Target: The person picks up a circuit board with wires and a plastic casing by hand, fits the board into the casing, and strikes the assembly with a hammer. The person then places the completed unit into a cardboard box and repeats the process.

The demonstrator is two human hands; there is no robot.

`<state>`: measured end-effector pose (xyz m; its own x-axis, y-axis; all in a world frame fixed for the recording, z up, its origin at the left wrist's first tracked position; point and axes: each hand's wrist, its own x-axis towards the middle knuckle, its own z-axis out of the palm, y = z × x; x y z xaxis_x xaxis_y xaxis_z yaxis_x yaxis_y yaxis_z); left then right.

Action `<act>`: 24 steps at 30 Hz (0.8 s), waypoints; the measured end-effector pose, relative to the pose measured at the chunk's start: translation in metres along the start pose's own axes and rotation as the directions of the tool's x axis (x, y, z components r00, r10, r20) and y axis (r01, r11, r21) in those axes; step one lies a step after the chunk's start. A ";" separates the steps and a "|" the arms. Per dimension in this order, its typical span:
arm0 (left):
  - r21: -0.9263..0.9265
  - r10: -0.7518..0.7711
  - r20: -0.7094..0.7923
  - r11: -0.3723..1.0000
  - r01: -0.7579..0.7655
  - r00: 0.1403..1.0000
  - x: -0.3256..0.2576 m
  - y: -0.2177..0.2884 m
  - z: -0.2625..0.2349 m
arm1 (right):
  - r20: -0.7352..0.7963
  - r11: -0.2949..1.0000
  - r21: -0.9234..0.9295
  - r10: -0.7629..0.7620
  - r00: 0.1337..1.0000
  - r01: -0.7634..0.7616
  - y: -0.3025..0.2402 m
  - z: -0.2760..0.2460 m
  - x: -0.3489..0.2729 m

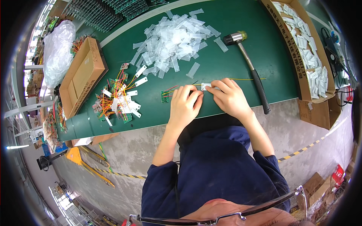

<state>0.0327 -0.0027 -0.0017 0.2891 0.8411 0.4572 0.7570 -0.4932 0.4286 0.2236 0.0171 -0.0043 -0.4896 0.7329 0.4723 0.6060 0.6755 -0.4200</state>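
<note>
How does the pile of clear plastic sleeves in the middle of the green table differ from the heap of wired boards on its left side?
The loose pile of clear plastic sleeves is colourless and apparently empty; the heap of small green circuit boards with red and yellow wires is colourful and tangled. The sleeve pile is larger and farther from the person; the board heap sits nearer the table's front edge. Both lie untouched on the green table.

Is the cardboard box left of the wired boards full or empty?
Empty: the open cardboard box shows only its bare brown bottom.

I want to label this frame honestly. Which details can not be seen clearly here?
- Head view: the grip on the small clear sleeve is hidden by the fingers of the left hand and right hand.
- The small green circuit board has parts too small to read.
- The open carton is cut off at the top edge.
</note>
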 end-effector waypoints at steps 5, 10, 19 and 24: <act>-0.075 -0.080 0.052 0.994 0.084 0.995 -0.002 -0.006 0.002 | 0.005 1.000 -0.003 0.002 1.000 -0.002 -0.001 0.000 0.001; -0.176 -0.100 0.022 0.979 0.102 0.995 0.008 -0.006 0.002 | 0.006 1.000 0.012 0.019 1.000 -0.019 -0.001 0.000 0.000; -0.220 -0.034 0.161 0.973 0.069 0.986 0.016 -0.016 -0.005 | -0.001 1.000 0.015 0.021 1.000 -0.021 -0.001 0.000 -0.001; -0.077 -0.044 0.178 0.995 0.058 0.983 0.017 -0.015 -0.007 | -0.009 0.985 0.146 0.090 0.996 -0.087 0.001 0.000 -0.001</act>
<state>0.0222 0.0171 0.0052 0.3554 0.8878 0.2922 0.7250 -0.4592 0.5134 0.2252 0.0171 -0.0054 -0.4279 0.7897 0.4395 0.5488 0.6134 -0.5679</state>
